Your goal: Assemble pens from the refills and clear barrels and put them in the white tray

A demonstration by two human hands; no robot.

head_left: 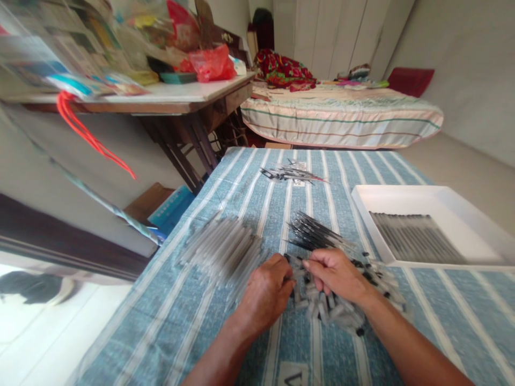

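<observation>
My left hand [265,295] and my right hand [336,276] rest close together on a heap of small clear pen caps with black tips [341,311]. Both hands have their fingers curled in a pinch over the caps; what each holds is too small to name. A pile of clear pen barrels [223,249] lies just left of my left hand. A fan of thin black-tipped refills [314,233] lies just beyond my right hand. All of this sits on a table with a blue striped cloth [161,321].
A white tray [442,195] with a row of assembled pens [414,244] stands at the right. A small bundle of dark parts [292,172] lies at the far end. Beyond are a cluttered wooden table [181,94] and a bed [341,115].
</observation>
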